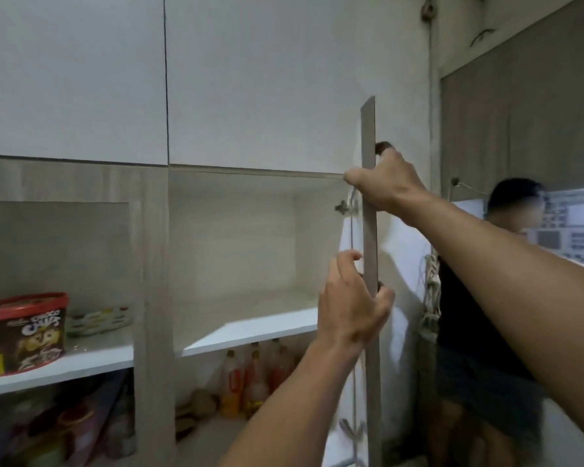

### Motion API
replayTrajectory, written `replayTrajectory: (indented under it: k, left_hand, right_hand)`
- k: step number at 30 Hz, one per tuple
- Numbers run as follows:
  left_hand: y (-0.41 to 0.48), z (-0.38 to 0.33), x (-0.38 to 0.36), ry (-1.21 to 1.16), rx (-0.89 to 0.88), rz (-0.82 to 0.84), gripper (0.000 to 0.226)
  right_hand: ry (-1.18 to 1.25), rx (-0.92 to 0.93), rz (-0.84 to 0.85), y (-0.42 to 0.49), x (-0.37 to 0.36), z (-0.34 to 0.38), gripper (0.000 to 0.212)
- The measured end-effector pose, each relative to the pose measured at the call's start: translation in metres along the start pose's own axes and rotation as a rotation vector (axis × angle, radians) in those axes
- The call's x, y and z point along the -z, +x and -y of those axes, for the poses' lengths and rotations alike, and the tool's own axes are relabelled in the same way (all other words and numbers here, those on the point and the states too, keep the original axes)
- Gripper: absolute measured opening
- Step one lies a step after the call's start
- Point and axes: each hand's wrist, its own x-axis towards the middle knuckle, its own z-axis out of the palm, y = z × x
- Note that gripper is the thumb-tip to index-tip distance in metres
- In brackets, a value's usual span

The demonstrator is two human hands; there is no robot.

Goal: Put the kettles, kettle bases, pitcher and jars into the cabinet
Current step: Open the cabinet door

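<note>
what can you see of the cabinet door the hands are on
The cabinet door is a tall, thin, grey wood-grain panel, swung open and seen edge-on, upright. A metal hinge joins its inner side to the cabinet. The right hand grips its upper edge; the left hand grips lower down.

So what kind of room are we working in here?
Most likely a home kitchen or pantry area. Both hands, left hand and right hand, hold an open cabinet door; sauce bottles stand under the shelf, and a Choco Chips tub sits at left.
</note>
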Motion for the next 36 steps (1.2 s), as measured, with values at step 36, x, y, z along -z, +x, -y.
replayTrajectory:
  k: [36]
  left_hand:
    - [0.073, -0.154, -0.395, -0.052, 0.214, 0.335, 0.054]
  right_hand:
    - [-0.353, -0.368, -0.161, 0.084, 0.270, -0.354, 0.041]
